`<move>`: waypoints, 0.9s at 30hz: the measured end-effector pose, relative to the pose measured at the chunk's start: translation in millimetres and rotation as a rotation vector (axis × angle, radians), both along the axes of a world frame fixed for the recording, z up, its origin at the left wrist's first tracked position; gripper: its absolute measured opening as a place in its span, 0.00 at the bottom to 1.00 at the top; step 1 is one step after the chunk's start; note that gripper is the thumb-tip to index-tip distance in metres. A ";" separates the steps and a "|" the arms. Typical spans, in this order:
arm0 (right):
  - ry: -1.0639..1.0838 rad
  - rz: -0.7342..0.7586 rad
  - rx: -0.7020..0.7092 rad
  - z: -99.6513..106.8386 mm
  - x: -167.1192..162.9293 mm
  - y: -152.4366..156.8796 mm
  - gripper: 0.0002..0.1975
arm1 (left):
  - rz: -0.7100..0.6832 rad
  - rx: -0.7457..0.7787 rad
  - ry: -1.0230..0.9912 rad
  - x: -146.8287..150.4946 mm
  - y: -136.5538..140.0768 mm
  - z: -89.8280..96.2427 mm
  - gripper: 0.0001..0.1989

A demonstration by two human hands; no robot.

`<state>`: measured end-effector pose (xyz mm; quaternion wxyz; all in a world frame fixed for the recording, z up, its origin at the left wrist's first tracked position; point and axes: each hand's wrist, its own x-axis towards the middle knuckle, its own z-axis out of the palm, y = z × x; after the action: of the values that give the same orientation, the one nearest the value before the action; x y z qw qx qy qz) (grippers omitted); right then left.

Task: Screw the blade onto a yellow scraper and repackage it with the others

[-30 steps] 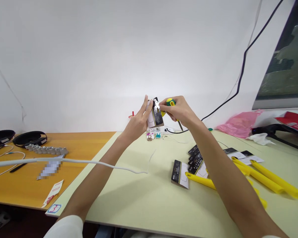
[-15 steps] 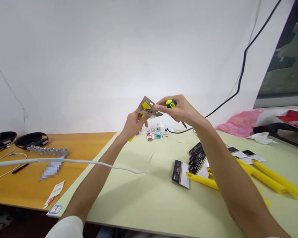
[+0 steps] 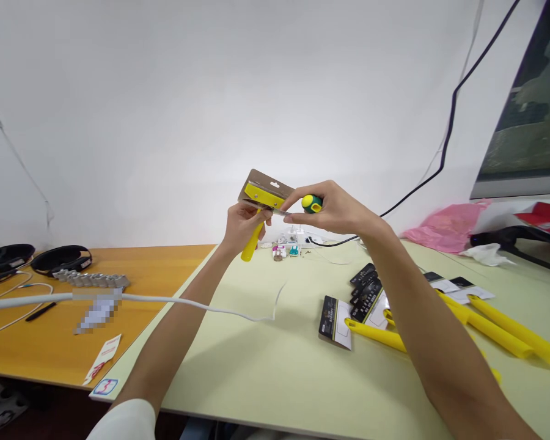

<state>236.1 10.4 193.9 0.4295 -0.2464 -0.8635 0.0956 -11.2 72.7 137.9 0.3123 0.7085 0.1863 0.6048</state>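
Observation:
My left hand [image 3: 241, 223] grips a yellow scraper [image 3: 262, 205] by its handle, which points down; the scraper head carries a brown cardboard backing card [image 3: 266, 181]. My right hand [image 3: 334, 208] holds a green and yellow screwdriver [image 3: 311, 203] in its palm, and its fingertips pinch the right edge of the scraper's blade. Both hands are raised above the pale green table [image 3: 275, 360], in front of the white wall.
More yellow scrapers [image 3: 495, 327] and black packaging cards [image 3: 364, 299] lie at the right. Small parts and a white plug [image 3: 289, 244] sit at the back. A white cable [image 3: 174, 300] crosses the left. Headsets [image 3: 59, 258] rest on the orange desk; a monitor [image 3: 527, 122] stands far right.
The packaged scraper was turned over: a second ago its black printed face showed, now the yellow head and brown card back face me, with the handle hanging down from my left hand.

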 end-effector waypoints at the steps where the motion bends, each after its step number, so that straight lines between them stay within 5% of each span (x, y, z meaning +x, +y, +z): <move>1: 0.006 0.001 0.006 0.7 1.3 -2.0 0.09 | -0.041 -0.017 -0.002 -1.9 1.8 -0.3 0.26; 12: 0.139 0.051 0.190 3.1 7.9 -3.0 0.15 | -0.410 -0.339 0.020 -6.7 3.2 3.0 0.34; 16: 0.063 0.065 0.220 -0.4 2.3 4.5 0.12 | -0.532 -0.545 0.020 -5.1 -0.4 5.1 0.25; 20: 0.033 0.033 0.255 -1.9 -1.7 5.4 0.15 | -0.687 -0.759 0.094 -6.2 8.9 0.4 0.30; 27: 0.016 -0.071 0.267 -1.9 -2.9 3.9 0.17 | -0.744 -0.956 0.317 -4.6 19.6 -9.4 0.28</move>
<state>233.1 14.3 192.0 0.4683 -0.2169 -0.8559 -0.0335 -15.9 92.3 128.5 0.7530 0.5890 0.2212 0.1930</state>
